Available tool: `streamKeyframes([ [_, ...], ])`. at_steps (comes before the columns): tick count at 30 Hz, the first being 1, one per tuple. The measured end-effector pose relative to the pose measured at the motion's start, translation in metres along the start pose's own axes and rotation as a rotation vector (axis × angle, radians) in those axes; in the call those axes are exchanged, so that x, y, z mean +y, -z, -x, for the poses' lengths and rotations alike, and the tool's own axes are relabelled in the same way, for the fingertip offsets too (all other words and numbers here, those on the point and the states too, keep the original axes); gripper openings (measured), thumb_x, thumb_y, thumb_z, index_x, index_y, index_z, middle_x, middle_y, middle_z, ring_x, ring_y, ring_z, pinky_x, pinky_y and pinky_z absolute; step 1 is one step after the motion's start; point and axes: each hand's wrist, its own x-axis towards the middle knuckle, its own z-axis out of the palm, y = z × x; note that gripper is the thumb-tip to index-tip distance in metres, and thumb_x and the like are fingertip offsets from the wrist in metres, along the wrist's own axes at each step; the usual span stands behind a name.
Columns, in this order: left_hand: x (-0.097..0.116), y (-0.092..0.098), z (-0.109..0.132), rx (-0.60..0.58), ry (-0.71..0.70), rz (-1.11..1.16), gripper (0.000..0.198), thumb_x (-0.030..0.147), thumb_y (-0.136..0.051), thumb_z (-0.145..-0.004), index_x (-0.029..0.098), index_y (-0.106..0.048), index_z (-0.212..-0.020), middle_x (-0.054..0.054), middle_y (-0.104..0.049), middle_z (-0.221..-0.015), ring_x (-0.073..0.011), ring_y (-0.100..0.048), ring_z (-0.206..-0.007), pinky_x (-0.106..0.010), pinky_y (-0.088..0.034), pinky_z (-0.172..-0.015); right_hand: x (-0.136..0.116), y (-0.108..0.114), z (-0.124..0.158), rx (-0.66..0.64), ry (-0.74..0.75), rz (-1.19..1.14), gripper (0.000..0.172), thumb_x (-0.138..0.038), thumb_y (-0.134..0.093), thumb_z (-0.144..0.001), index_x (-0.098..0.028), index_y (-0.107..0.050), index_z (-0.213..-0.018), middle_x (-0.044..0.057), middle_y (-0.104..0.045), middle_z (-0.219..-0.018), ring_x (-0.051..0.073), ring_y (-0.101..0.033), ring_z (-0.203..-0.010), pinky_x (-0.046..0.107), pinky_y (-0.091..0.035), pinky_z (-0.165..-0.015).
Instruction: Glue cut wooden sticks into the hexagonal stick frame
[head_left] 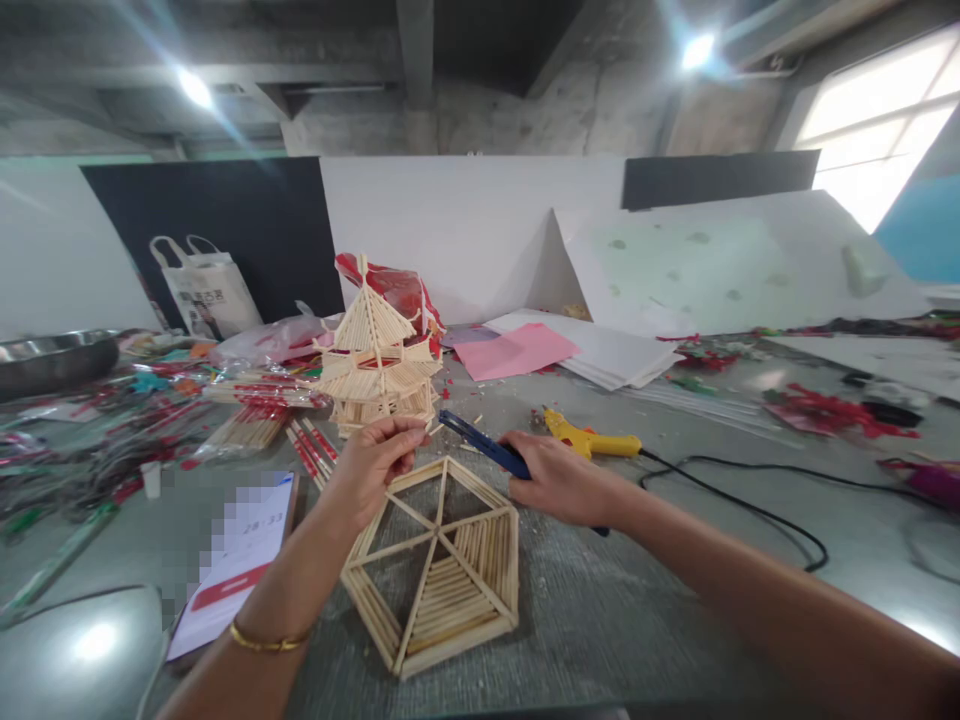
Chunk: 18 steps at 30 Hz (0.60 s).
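Note:
My left hand (379, 455) is closed in a pinch above the far left edge of a hexagonal stick frame (437, 535). A short wooden stick (435, 430) pokes from its fingertips, mostly hidden. My right hand (551, 478) grips a dark blue plier-like cutter (484, 445), whose tip points left, close to that stick. The frame lies flat on the table, with spokes dividing it into triangles. Rows of sticks fill the front and right sections; others show bare tabletop. Behind my left hand stands a tiered stick pagoda (379, 365).
A yellow glue gun (592, 437) lies right of the cutter, its black cord (750, 510) looping rightward. At left are a lit phone (236, 560), bundled sticks (247, 430) and a metal bowl (56, 360). Pink paper (516, 350) and white sheets (615, 362) lie behind.

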Motion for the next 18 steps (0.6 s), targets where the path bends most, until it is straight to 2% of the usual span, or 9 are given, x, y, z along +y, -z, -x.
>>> streamKeyframes([
  [5,0.001,-0.009,0.004,0.067,-0.088,-0.083,0.025,0.026,-0.073,-0.061,0.013,-0.063,-0.079,0.001,-0.062,-0.065,-0.0016,-0.042,-0.047,-0.014,-0.031,-0.047,-0.003,-0.005,0.007,0.034,0.022,0.034,0.03,-0.022,-0.045,-0.073,-0.014,-0.052,-0.101,0.009,-0.06,-0.091,0.018,-0.055,-0.079,0.025,-0.034,-0.065],
  [11,0.003,-0.017,0.008,0.145,-0.193,-0.239,0.02,0.028,-0.071,-0.061,0.014,-0.064,-0.073,0.007,-0.05,-0.05,-0.0035,-0.039,-0.047,-0.016,-0.03,-0.047,-0.007,-0.009,0.008,0.046,-0.03,0.068,0.028,-0.024,-0.044,-0.074,-0.014,-0.052,-0.099,0.009,-0.061,-0.089,0.019,-0.055,-0.075,0.026,-0.032,-0.062],
  [14,0.003,-0.016,0.009,0.175,-0.233,-0.335,0.018,0.028,-0.069,-0.062,0.015,-0.064,-0.073,0.006,-0.052,-0.052,-0.0048,-0.04,-0.049,-0.017,-0.031,-0.048,-0.009,-0.009,0.009,0.057,-0.049,0.094,0.028,-0.023,-0.045,-0.074,-0.013,-0.052,-0.099,0.009,-0.06,-0.09,0.019,-0.055,-0.077,0.026,-0.032,-0.063],
  [18,0.0,-0.012,0.009,0.175,-0.299,-0.456,0.017,0.03,-0.067,-0.065,0.016,-0.065,-0.076,0.002,-0.061,-0.063,-0.0096,-0.051,-0.057,-0.02,-0.038,-0.056,-0.012,-0.009,0.009,0.064,-0.061,0.116,0.027,-0.023,-0.046,-0.074,-0.013,-0.051,-0.099,0.01,-0.059,-0.091,0.02,-0.055,-0.079,0.027,-0.033,-0.066],
])
